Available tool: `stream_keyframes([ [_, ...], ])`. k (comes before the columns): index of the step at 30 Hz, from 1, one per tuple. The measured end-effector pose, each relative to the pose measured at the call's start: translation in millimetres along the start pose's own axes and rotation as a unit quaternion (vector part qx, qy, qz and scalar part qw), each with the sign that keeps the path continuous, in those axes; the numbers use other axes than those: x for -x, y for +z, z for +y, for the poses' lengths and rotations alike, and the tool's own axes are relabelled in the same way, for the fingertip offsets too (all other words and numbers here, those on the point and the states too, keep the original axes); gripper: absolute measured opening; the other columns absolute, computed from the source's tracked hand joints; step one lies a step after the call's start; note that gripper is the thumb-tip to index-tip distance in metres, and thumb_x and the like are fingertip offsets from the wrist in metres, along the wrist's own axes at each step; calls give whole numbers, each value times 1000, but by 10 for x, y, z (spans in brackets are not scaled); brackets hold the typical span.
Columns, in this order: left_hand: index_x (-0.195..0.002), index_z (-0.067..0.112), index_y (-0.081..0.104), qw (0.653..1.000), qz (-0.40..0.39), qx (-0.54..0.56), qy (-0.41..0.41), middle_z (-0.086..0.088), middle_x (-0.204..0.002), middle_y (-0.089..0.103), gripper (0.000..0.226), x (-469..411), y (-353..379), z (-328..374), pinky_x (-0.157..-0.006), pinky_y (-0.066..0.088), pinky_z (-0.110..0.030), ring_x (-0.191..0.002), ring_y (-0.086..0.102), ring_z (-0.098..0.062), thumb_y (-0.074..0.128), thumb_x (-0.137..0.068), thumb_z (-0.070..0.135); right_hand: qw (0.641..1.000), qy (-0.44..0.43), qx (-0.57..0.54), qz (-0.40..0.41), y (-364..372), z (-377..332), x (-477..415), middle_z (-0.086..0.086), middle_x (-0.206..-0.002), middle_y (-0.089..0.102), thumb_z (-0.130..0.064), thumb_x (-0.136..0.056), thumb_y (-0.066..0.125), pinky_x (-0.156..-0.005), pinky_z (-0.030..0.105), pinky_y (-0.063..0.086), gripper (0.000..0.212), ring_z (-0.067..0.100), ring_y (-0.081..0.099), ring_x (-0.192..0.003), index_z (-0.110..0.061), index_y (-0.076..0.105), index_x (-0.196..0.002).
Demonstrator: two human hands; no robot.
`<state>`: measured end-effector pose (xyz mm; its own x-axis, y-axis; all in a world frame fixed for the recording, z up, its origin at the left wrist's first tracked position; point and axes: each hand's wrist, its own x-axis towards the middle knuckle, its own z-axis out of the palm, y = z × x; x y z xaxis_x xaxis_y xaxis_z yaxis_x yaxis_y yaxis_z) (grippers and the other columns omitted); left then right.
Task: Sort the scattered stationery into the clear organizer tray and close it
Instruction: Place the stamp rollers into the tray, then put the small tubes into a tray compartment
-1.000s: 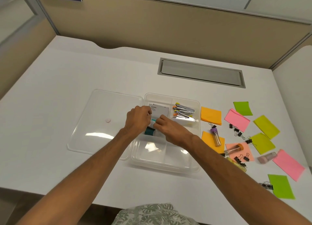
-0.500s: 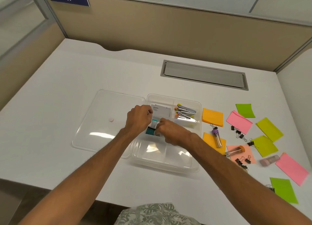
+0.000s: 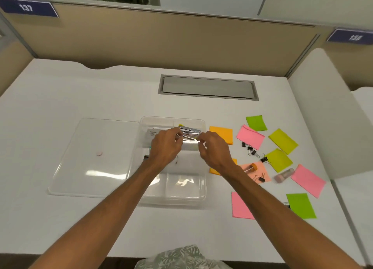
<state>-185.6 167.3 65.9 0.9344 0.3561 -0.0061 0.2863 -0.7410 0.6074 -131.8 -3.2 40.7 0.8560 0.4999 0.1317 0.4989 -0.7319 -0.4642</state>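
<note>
Left hand (image 3: 165, 149) and right hand (image 3: 215, 150): fingers curled, tips at opposite ends of the silver metal pieces (image 3: 190, 130). Motion blur, so I cannot tell whether they pinch or only touch.

Metal pieces: shiny, long, narrow, stacked at slight angles, yellow bit at the far end. They sit in the far-right compartment of the organizer tray (image 3: 173, 201).

Tray: clear glossy plastic, rounded corners, thin dividers. A flat white box (image 3: 152, 132) lies in the far-left compartment.

Lid (image 3: 90, 157): same clear plastic, lying open and flat at 9 o'clock of the tray, touching its left edge, with a small pink dot (image 3: 99, 153) on it.

At 3 o'clock: matte paper sticky notes (image 3: 221, 134), square, in orange, pink, lime and green, scattered, some overlapping. Black binder clips (image 3: 251, 150) with wire handles lie between them. A clear vial (image 3: 251, 167) with an orange cap lies on a peach note; a pinkish tube (image 3: 284, 174) is near it.

Desk (image 3: 80, 99): smooth matte white, a wide plain stretch from 9 to 12 o'clock. The grey cable hatch (image 3: 207, 86) is at 12, with the beige partition (image 3: 161, 36) behind it. The desk edge is at 6.
</note>
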Motion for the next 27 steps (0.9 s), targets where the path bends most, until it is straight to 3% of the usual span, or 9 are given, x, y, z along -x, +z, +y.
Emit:
stream_keyframes([
  [4, -102, 23, 69, 1000, -11, 0, 17, 7, -92, 74, 20, 73, 234, 313, -75, 47, -30, -91, 65, -21, 56, -88, 24, 988, 133, 56, -47, -134, 539, 156, 9, -104, 61, -27, -91, 58, -74, 38, 49, 26, 30, 58, -99, -12, 59, -112],
  [9, -103, 22, 68, 999, -29, 10, 31, 6, -90, 73, 17, 207, 484, 579, -68, 40, -23, -84, 66, -15, 58, -91, 27, 974, 183, 67, -114, -135, 781, 288, 4, -104, 64, -41, -84, 63, -70, 35, 46, 34, 28, 61, -96, -18, 54, -107],
  [12, -102, 19, 69, 998, -55, 29, 23, 2, -90, 73, 17, 281, 627, 666, -69, 51, -25, -78, 67, -13, 59, -91, 25, 976, 163, 82, -119, -110, 810, 310, 3, -109, 66, -30, -88, 58, -68, 34, 43, 31, 30, 62, -97, -17, 50, -115],
  [15, -101, 14, 69, 992, -77, 95, -11, -5, -87, 72, 15, 318, 739, 716, -72, 61, -37, -74, 70, -15, 60, -91, 21, 981, 155, 66, -93, -104, 876, 323, 7, -101, 67, -22, -90, 55, -61, 32, 39, 28, 31, 62, -86, -15, 49, -117],
  [17, -102, 10, 67, 987, -92, 123, -42, -8, -85, 73, 16, 318, 799, 757, -73, 61, -36, -71, 71, -16, 60, -91, 19, 982, 173, 13, -69, -129, 923, 334, 6, -86, 68, -32, -88, 58, -56, 32, 46, 28, 27, 63, -72, -18, 50, -112],
  [20, -108, 7, 63, 969, -115, 196, -100, -9, -82, 72, 26, 298, 884, 838, -77, 60, -38, -72, 73, -19, 64, -89, 24, 957, 194, -206, -63, -285, 923, 346, -3, -67, 69, -36, -80, 74, -53, 27, 53, 34, 14, 67, -58, -20, 55, -103],
  [22, -112, 8, 60, 941, -132, 272, -149, -12, -88, 71, 34, 269, 940, 885, -78, 60, -42, -78, 73, -24, 69, -86, 28, 931, 183, -306, -78, -404, 921, 354, 1, -69, 72, -26, -72, 82, -58, 29, 56, 38, 14, 70, -59, -18, 57, -101],
  [25, -102, 1, 63, 905, -156, 349, -188, -22, -94, 71, 28, 235, 978, 960, -75, 61, -46, -78, 72, -29, 71, -86, 23, 912, 147, -369, -101, -559, 927, 364, 7, -75, 74, -11, -67, 84, -65, 37, 59, 40, 21, 72, -64, -14, 59, -99],
  [27, -102, 0, 62, 893, -149, 376, -197, -23, -91, 71, 28, 222, 976, 1004, -69, 62, -42, -72, 72, -29, 71, -86, 21, 917, 123, -360, -117, -638, 958, 373, 6, -76, 74, -10, -71, 83, -63, 24, 56, 36, 12, 70, -64, -11, 61, -99],
])
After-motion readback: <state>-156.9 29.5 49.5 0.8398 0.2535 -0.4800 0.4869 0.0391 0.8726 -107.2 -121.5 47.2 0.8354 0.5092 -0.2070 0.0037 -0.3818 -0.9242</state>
